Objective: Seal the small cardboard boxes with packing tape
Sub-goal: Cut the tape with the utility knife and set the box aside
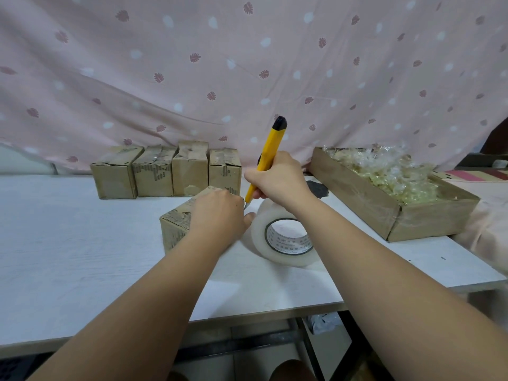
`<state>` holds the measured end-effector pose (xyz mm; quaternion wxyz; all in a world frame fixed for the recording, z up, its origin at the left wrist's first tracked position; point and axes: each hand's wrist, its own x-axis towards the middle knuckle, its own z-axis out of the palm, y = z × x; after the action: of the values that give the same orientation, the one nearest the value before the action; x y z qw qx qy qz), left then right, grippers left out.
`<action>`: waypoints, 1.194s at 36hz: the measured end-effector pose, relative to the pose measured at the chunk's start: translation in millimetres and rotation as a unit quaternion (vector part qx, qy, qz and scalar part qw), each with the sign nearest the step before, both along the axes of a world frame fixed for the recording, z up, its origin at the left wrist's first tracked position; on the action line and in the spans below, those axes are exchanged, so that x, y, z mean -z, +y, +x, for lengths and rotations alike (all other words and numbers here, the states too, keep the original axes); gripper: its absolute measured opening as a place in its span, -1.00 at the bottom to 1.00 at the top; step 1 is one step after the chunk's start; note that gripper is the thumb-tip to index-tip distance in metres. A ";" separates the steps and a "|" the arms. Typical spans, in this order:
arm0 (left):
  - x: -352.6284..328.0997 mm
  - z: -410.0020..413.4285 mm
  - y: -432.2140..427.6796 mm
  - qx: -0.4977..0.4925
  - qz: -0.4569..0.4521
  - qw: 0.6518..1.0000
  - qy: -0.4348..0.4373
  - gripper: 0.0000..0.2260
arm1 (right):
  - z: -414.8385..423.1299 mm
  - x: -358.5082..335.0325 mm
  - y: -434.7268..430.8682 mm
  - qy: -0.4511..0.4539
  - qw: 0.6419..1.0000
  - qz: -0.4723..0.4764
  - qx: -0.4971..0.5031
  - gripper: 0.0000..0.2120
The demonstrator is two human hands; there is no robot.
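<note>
One small box (176, 226) near, on white table (82, 243), left hand (220, 213) atop, finger curl hidden; right hand (277, 180) clenched round yellow knife (268, 155), tip beside tape roll (283, 232). Farther, four boxes (165, 171) in row; right, wrapper-filled tray (384, 210); behind, pink cloth (247, 64).

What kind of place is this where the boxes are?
Probably a little home packing spot: a row of small cardboard boxes on a white table, a tape roll, and a pink leafy sheet hung behind.
</note>
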<state>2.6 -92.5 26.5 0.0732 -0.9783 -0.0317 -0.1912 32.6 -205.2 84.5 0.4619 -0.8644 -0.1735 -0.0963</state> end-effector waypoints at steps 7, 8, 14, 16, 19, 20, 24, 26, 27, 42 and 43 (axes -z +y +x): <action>-0.8 -1.6 -0.5 -0.005 0.005 1.000 0.009 -0.63 | -3.9 -1.0 -2.2 -0.001 1.000 0.000 -0.018 -0.78; -1.0 -1.9 -0.6 -0.005 0.008 1.000 0.009 -0.61 | -4.4 -1.1 -2.4 -0.001 1.000 -0.001 -0.021 -0.78; -1.6 -3.4 -1.5 -0.010 0.009 1.000 0.005 -0.62 | -5.5 -1.9 -2.1 0.000 0.999 -0.019 -0.046 -0.77; -1.5 -3.1 -1.3 -0.011 0.010 1.000 0.006 -0.62 | -5.6 -2.5 -1.4 0.003 0.998 -0.021 -0.051 -0.79; -1.4 -2.9 -1.1 -0.011 0.009 1.000 0.012 -0.61 | -6.2 -2.8 0.1 0.002 0.998 -0.021 -0.056 -0.80; -1.6 -2.9 -1.1 -0.012 0.008 1.000 0.014 -0.61 | -6.0 -3.0 0.4 0.000 0.998 -0.022 -0.058 -0.80; -1.6 -3.1 -0.6 -0.006 0.000 1.000 0.012 -0.59 | -1.8 0.3 1.7 -0.003 0.997 -0.057 -0.054 -0.80; -1.2 -3.5 -0.4 -0.002 -0.001 1.000 0.001 -0.57 | -2.9 2.8 3.8 -0.032 0.991 -0.124 -0.049 -0.78; -1.6 -3.9 -0.4 -0.004 0.000 1.000 0.001 -0.57 | -3.2 3.6 4.7 -0.042 0.989 -0.134 -0.044 -0.78; -3.1 -5.7 -1.6 -0.012 -0.011 1.000 0.001 -0.61 | -6.2 1.4 4.3 -0.011 0.997 -0.074 -0.034 -0.85; -2.7 -5.4 -1.4 -0.012 -0.010 1.000 0.000 -0.61 | -6.6 0.7 3.6 -0.009 0.997 -0.073 -0.034 -0.83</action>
<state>-2.7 -94.0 29.3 0.0660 -0.9784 -0.0456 -0.1903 26.0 -201.6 83.9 0.3990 -0.8884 -0.2140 -0.0753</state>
